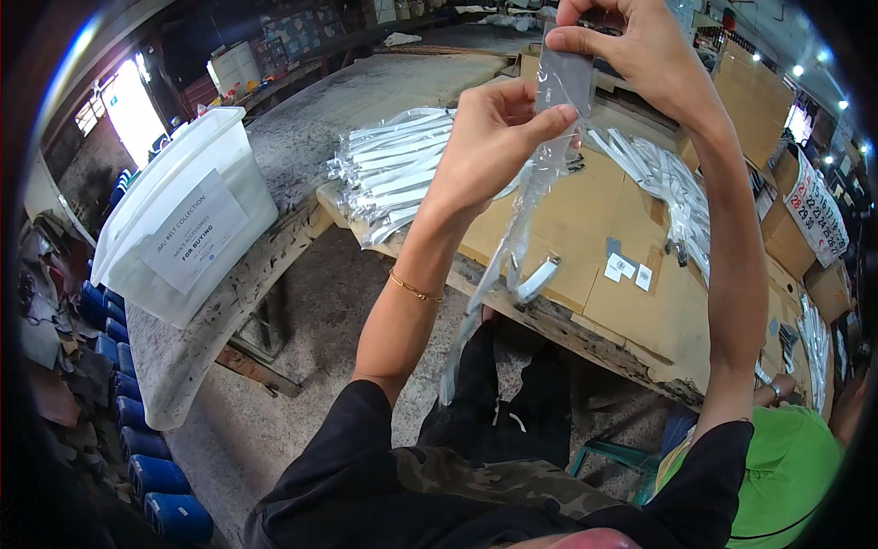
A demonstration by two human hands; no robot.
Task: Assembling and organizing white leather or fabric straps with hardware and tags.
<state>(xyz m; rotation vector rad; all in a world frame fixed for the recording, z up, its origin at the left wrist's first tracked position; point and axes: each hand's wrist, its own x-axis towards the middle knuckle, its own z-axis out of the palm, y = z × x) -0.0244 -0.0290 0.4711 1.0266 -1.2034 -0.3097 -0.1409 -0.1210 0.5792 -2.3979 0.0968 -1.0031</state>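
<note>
My left hand [489,137] pinches a long clear plastic sleeve [565,80] between thumb and fingers. Higher up, my right hand [640,46] grips the sleeve's upper end, so it is held upright between both hands. Its lower part hangs loose past the table edge. A curled white strip with a shiny end [538,280] shows beside the hanging plastic; whether it is inside the sleeve I cannot tell. Beyond my left wrist lies a pile of white belts in clear sleeves [398,169]. A second heap of white belts [658,183] is at the right.
Cardboard [585,220] covers the table, with several small white tags [617,267] on it. A white plastic tub [210,210] with a paper label stands left. Blue containers [174,522] line the floor. A co-worker in green [791,476] is close at my right.
</note>
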